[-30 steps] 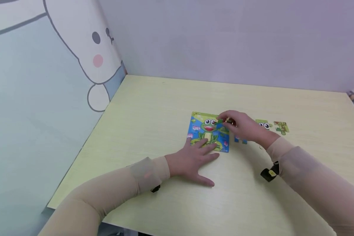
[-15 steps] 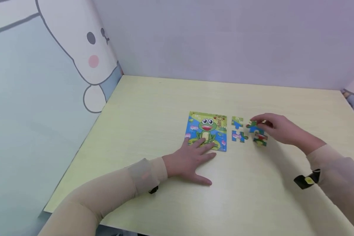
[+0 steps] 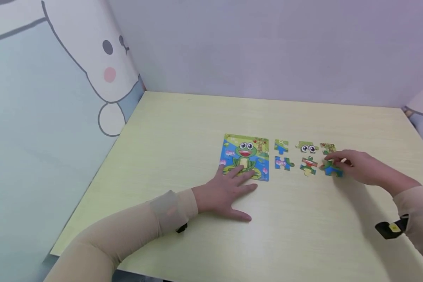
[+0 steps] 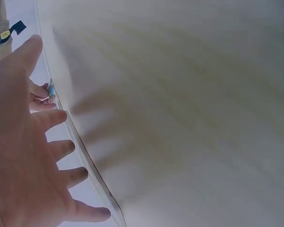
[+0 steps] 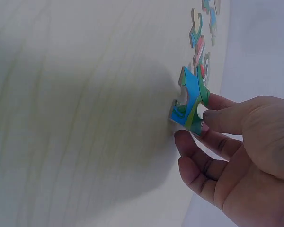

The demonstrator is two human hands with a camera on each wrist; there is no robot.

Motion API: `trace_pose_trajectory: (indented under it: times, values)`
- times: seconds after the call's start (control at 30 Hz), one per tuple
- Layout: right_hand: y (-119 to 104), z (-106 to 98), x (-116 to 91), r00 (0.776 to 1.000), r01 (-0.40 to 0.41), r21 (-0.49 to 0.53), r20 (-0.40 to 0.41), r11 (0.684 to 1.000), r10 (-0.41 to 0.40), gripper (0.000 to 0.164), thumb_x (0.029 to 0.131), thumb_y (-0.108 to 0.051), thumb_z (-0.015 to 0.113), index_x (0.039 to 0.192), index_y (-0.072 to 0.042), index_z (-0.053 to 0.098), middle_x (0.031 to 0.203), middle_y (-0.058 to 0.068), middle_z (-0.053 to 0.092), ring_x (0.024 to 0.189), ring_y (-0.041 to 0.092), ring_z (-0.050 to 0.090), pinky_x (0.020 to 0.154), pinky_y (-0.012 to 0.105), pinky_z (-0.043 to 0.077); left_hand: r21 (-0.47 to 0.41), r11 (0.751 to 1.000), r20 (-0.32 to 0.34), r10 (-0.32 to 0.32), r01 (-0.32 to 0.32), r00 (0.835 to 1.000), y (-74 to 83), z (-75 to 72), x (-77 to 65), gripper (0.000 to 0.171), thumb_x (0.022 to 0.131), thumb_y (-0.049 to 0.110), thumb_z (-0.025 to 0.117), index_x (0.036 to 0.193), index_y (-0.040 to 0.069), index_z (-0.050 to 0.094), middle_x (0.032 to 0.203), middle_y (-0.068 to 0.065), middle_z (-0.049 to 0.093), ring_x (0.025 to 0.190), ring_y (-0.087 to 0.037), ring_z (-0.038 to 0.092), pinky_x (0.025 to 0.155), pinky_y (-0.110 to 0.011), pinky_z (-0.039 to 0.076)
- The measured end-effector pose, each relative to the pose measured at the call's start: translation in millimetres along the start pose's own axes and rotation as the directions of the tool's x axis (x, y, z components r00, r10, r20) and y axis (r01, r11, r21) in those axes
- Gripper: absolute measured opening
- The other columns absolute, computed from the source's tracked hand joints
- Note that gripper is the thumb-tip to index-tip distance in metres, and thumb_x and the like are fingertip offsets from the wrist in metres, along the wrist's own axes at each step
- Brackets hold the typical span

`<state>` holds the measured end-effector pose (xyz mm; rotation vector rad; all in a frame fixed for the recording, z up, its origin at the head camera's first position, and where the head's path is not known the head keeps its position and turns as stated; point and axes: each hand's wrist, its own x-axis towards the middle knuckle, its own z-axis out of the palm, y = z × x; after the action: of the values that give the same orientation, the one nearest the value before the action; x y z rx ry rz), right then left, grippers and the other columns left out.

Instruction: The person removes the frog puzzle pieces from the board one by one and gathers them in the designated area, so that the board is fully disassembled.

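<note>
My left hand (image 3: 225, 194) lies with fingers spread over the lower edge of a frog picture board (image 3: 244, 152), which is flat on the table. In the left wrist view the same hand (image 4: 33, 151) shows straight, parted fingers. Farther right, my right hand (image 3: 364, 167) pinches a blue and green jigsaw piece (image 3: 333, 170) between thumb and fingers. The right wrist view shows this jigsaw piece (image 5: 191, 92) at the fingertips, close to the tabletop; whether it touches is unclear. Beside it lie a frog-mouth piece (image 3: 308, 167) and a green and brown piece (image 3: 327, 148).
A frog-eyes piece (image 3: 307, 147) lies above the mouth piece. Left of these are a green and blue piece (image 3: 281, 146) and a pink-flower piece (image 3: 283, 163), near the board's right edge. A pale wall (image 3: 268, 51) rises behind the table (image 3: 183, 129).
My right hand has moved right, from over the board to the far right of the loose pieces, with the blue and green jigsaw piece. The left hand stays on the board.
</note>
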<state>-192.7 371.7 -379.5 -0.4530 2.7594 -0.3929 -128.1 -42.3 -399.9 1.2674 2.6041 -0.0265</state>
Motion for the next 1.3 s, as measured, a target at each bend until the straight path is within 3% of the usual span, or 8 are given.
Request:
trace_pose_trajectory:
  times: [0.13, 0.37, 0.5, 0.67, 1.0, 1.3]
  values:
    - [1, -5, 1, 1.0, -0.005, -0.032, -0.016, 0.999, 0.004, 0.034, 0.094, -0.001, 0.055, 0.128, -0.001, 0.06, 0.112, 0.019, 0.064, 0.096, 0.032, 0.062, 0.077, 0.045, 0.051, 0.006, 1.0, -0.011, -0.021, 0.021, 1.0, -1.7, -2.6, -5.5, 0.089, 0.081, 0.085, 0.037, 0.154, 0.036, 0.024, 0.167, 0.004, 0.008, 0.154, -0.031, 0.009, 0.11, -0.074, 0.018]
    - [-11, -10, 9, 0.989, 0.035, -0.031, -0.14, 0.999, -0.039, 0.033, 0.095, 0.0, 0.053, 0.128, 0.0, 0.058, 0.112, 0.022, 0.065, 0.093, 0.033, 0.063, 0.071, 0.042, 0.052, -0.053, 0.989, -0.041, -0.14, 0.138, 0.989, -24.0, -4.1, -27.8, 0.087, 0.082, 0.083, 0.041, 0.153, 0.034, 0.029, 0.166, 0.001, 0.011, 0.154, -0.03, 0.011, 0.109, -0.074, 0.02]
    - [-38, -10, 19, 0.985, 0.056, 0.025, -0.165, 0.998, -0.051, 0.033, 0.098, -0.007, 0.053, 0.13, -0.002, 0.057, 0.114, 0.021, 0.064, 0.095, 0.032, 0.063, 0.072, 0.04, 0.052, -0.064, 0.978, -0.033, -0.2, 0.198, 0.979, -37.0, -2.5, -40.5, 0.087, 0.083, 0.082, 0.042, 0.154, 0.033, 0.027, 0.166, 0.001, 0.011, 0.153, -0.031, 0.011, 0.108, -0.074, 0.02]
    - [-86, -5, 38, 0.99, 0.075, 0.104, -0.128, 0.992, -0.062, 0.037, 0.098, -0.014, 0.055, 0.134, -0.007, 0.055, 0.118, 0.015, 0.062, 0.094, 0.026, 0.059, 0.067, 0.033, 0.051, -0.07, 0.972, -0.01, -0.225, 0.224, 0.974, -44.6, 1.3, -48.7, 0.087, 0.084, 0.081, 0.04, 0.154, 0.033, 0.026, 0.167, 0.0, 0.008, 0.154, -0.031, 0.01, 0.108, -0.075, 0.02]
    - [-174, 32, 77, 0.962, 0.273, 0.172, -0.057, 0.946, -0.267, 0.045, 0.093, -0.015, 0.064, 0.136, -0.009, 0.054, 0.12, 0.009, 0.064, 0.092, 0.019, 0.06, 0.073, 0.032, 0.052, -0.093, 0.971, -0.002, -0.222, 0.221, 0.975, -46.0, 3.0, -50.2, 0.086, 0.085, 0.081, 0.039, 0.155, 0.034, 0.024, 0.167, 0.003, 0.008, 0.154, -0.03, 0.01, 0.109, -0.074, 0.02]
    - [-207, 54, 92, 0.946, 0.323, 0.145, -0.026, 0.935, -0.322, 0.052, 0.09, -0.016, 0.066, 0.14, -0.013, 0.05, 0.109, 0.005, 0.059, 0.077, 0.014, 0.053, 0.073, 0.031, 0.047, -0.096, 0.976, -0.006, -0.198, 0.197, 0.98, -45.0, 3.1, -46.7, 0.086, 0.085, 0.08, 0.04, 0.155, 0.031, 0.026, 0.166, 0.003, 0.013, 0.153, -0.03, 0.016, 0.106, -0.074, 0.024]
